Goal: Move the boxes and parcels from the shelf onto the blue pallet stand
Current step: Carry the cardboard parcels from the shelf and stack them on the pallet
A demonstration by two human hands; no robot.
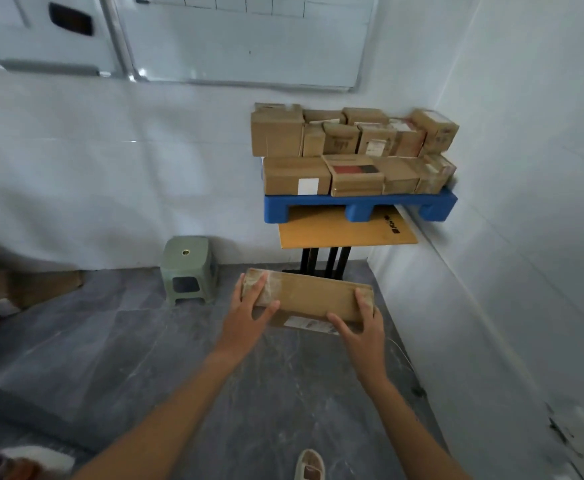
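A long brown cardboard box (309, 297) with taped ends and a white label underneath is held out in front of me, above the floor. My left hand (249, 308) grips its left end, and my right hand (361, 323) grips its right end. Ahead, in the corner, the blue pallet stand (356, 206) sits on a small yellow table (346, 232). Several brown boxes (352, 150) are stacked on the pallet in two layers. The box in my hands is lower than the pallet and nearer to me.
A green plastic stool (188, 268) stands on the grey floor left of the table. White walls close the corner behind and to the right. A whiteboard (249, 39) hangs above. Flattened cardboard (23, 289) lies at far left. My shoe (309, 465) shows at the bottom.
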